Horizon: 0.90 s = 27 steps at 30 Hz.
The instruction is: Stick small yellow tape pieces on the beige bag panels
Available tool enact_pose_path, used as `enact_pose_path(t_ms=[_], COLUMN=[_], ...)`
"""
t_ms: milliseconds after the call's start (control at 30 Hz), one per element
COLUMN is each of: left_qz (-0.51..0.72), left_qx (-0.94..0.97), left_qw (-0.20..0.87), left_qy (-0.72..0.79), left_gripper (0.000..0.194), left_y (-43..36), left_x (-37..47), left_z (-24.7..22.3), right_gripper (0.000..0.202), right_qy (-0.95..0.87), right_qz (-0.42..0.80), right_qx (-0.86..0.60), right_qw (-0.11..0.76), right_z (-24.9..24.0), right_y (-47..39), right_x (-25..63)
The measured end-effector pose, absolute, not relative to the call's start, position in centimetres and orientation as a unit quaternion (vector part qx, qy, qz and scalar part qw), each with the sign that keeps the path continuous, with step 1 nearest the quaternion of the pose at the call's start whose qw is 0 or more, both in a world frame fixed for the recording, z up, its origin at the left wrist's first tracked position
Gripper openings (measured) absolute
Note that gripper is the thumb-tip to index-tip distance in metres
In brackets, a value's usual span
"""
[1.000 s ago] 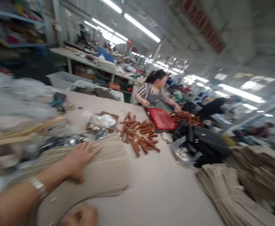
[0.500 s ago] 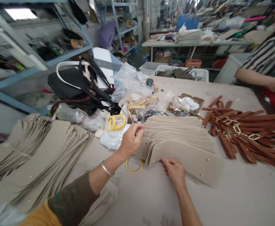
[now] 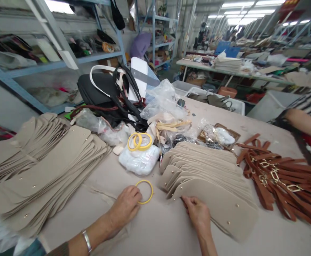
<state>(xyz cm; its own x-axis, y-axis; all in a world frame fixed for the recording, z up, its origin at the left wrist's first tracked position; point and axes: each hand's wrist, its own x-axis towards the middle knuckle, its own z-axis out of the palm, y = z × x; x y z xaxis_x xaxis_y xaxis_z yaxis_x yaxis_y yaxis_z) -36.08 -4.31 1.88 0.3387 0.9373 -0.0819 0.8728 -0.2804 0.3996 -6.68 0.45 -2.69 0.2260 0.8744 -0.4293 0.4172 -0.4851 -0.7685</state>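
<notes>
My left hand (image 3: pixel 127 203) is closed with its fingertips on the left edge of a thin yellow tape roll (image 3: pixel 152 193), just above the tabletop. My right hand (image 3: pixel 198 213) pinches the lower edge of the front beige strap-shaped panel (image 3: pixel 214 199), which has rounded ends and small metal studs. That panel lies foremost in a fanned stack of similar beige panels (image 3: pixel 205 156). Two more yellow tape rolls (image 3: pixel 139 141) rest on a white plastic-wrapped packet (image 3: pixel 139 161) beyond my left hand.
More beige panels (image 3: pixel 56 160) are piled at the left. Brown straps with metal buckles (image 3: pixel 275 174) lie at the right. Black bags (image 3: pixel 99 89) and clear plastic bags (image 3: pixel 166 99) crowd the table's far side. Another person's arm (image 3: pixel 307 122) is at the right edge.
My left hand has come down from beside the stack to the tape roll, which has shifted left. My right hand keeps its pinch on the front panel. The view has tilted upward.
</notes>
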Motion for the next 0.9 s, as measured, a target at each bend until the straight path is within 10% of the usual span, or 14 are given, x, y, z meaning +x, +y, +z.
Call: enact_pose_path(t_ms=[233,533,667,767,900], left_qz=[0.241,0.338,0.325,0.317,0.317], left_qx=[0.758,0.689,0.696,0.698,0.695], left_qw=[0.196,0.190,0.179,0.168,0.163], left_qy=[0.574,0.612,0.614,0.620,0.624], left_gripper=[0.126,0.099,0.087,0.085,0.086], left_y=[-1.3,1.2,0.2,0.0,-0.1], left_x=[-28.6,-24.6,-24.7,-24.4,-24.1], left_z=[1.4,-4.1,-5.3,-5.7,-6.7], right_gripper=[0.033,0.025,0.029,0.063,0.086], right_qy=[-0.526,-0.549,-0.525,-0.405,-0.315], right_qz=[0.376,0.373,0.153,-0.028,0.079], right_qx=[-0.723,-0.668,-0.713,-0.787,-0.824], right_qw=[0.242,0.337,0.439,0.465,0.464], right_z=[-2.2,-2.0,-3.4,-5.2,-6.8], right_y=[0.0,-2.2,-5.0,-6.1,-5.5], right_x=[-7.3,-5.9,-1.3,2.8,5.4])
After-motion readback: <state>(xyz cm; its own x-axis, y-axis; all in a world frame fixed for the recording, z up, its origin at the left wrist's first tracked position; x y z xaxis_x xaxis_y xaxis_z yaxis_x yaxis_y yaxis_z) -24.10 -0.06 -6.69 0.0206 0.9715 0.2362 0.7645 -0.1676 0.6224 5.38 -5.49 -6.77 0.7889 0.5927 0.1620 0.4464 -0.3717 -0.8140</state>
